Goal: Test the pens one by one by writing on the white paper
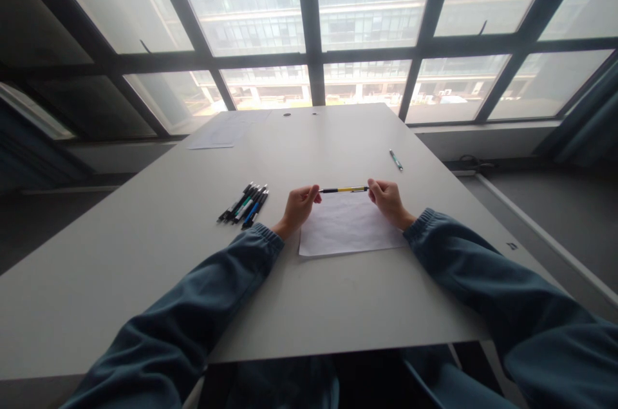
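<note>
Between my two hands a yellow and black pen (345,189) is held level, above the far part of a white sheet of paper (350,228). My left hand (300,206) pinches its left end, my right hand (387,201) its right end. The fingertips cover both ends of the pen. To the left of my left hand lies a bunch of several pens (244,204), mostly black, with green, white and blue on some. Past my right hand a single green and dark pen (396,160) rests on the table.
The white table (290,306) reaches from my lap towards large windows (367,3). More paper (219,132) lies at its far left. A small dark mark (512,246) shows near the right edge. Beyond that edge a white pipe or rail (535,228) runs along the floor.
</note>
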`<control>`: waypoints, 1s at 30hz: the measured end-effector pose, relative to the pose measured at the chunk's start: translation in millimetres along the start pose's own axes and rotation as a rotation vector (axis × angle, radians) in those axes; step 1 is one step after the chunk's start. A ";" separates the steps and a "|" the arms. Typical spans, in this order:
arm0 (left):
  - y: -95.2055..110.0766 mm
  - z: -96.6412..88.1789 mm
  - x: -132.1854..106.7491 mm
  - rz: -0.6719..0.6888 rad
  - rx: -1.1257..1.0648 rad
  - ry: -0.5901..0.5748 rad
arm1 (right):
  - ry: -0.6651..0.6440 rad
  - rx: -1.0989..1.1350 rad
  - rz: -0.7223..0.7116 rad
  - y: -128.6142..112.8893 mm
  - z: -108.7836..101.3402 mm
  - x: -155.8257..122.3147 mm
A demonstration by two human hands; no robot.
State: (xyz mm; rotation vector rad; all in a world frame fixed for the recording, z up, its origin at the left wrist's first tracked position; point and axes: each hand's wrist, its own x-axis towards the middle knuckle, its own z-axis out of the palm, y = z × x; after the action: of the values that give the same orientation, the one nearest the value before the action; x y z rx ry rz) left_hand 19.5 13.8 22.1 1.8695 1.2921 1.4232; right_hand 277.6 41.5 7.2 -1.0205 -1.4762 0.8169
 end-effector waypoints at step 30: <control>-0.9 0.7 -0.9 0.007 -0.008 -0.018 | 0.003 -0.019 0.001 0.1 -0.9 0.6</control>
State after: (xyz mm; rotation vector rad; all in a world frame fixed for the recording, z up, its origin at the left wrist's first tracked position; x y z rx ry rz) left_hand 19.8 13.6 20.8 1.8791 1.2710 1.4103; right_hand 278.6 42.1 7.5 -1.0363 -1.4829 0.8033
